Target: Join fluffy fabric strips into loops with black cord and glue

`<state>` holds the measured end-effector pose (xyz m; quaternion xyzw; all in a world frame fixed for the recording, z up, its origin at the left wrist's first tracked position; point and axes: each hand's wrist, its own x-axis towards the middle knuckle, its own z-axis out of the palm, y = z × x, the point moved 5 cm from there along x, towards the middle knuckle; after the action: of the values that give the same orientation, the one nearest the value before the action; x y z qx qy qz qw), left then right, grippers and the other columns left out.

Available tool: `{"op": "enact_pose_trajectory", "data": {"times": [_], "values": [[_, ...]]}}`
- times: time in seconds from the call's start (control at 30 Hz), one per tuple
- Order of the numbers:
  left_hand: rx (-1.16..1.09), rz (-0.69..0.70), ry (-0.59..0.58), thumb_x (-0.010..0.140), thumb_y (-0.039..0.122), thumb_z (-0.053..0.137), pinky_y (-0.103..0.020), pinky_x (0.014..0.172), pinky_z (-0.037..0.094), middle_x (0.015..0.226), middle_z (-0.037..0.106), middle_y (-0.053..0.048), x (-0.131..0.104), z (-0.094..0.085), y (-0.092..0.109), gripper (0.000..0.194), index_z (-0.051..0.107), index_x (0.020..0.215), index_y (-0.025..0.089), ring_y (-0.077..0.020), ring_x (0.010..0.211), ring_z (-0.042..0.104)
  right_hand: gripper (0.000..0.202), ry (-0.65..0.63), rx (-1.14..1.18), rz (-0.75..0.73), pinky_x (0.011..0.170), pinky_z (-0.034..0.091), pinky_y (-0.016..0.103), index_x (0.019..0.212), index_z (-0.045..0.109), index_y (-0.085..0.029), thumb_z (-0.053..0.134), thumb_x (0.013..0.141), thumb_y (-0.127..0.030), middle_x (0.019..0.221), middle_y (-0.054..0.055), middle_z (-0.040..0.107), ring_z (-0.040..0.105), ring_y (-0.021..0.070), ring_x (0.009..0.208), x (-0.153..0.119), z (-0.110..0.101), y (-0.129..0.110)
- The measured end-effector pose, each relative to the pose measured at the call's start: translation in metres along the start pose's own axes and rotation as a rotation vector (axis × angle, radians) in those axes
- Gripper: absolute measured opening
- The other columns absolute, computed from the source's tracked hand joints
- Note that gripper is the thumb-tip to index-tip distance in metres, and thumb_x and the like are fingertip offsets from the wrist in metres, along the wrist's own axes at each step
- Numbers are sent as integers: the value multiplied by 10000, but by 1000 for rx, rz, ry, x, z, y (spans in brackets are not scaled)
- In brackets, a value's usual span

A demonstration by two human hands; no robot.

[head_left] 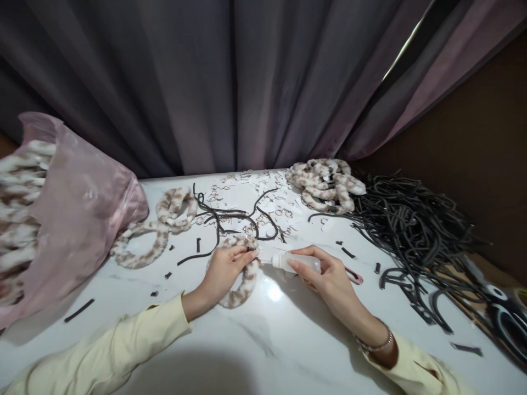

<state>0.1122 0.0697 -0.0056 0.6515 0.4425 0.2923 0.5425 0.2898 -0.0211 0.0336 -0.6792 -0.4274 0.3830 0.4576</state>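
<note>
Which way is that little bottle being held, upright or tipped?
Tipped: the bottle lies nearly level in the right hand, its nozzle pointing toward the fluffy ring in the left hand.

Curtains (185, 82), dark grey-purple, pleated, hung along the far edge; a bright slit at upper right. Wall (465, 120), brown, right side. Tabletop (263, 334), white, faintly veined, glossy. Bag (94, 197), pink, translucent, at left, mouth open, mottled fluffy pieces (18, 236) inside. Pile of mottled rings (346, 195), far right of centre. Heap of black cords (420, 219), tangled, right, adjoining the pile. Scissors (508, 329), black-handled, near the right edge, partly out of view. Black offcut (79, 311), short, lying near the bag. Small pale loops (284, 212), numerous, scattered across the far middle; finer detail indistinct.
</note>
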Motion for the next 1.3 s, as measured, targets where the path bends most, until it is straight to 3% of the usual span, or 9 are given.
{"op": "enact_pose_trajectory", "data": {"times": [0.7,1.3], "values": [[13,-9,1,727,461,585,-223,514,384,623,624,-27,0,1,0,327,624,664,142,-133,553,514,280,13,-75,-75,462,302,226,859,585,-180,655,712,-408,686,0,577,486,121,575,-1,-2,-4],[120,15,12,751,444,564,-215,481,299,532,514,19,-3,0,5,324,609,624,150,-103,507,408,306,-6,19,-29,432,249,218,845,566,-172,673,702,-420,663,-20,550,387,68,479,-2,-4,-1]]}}
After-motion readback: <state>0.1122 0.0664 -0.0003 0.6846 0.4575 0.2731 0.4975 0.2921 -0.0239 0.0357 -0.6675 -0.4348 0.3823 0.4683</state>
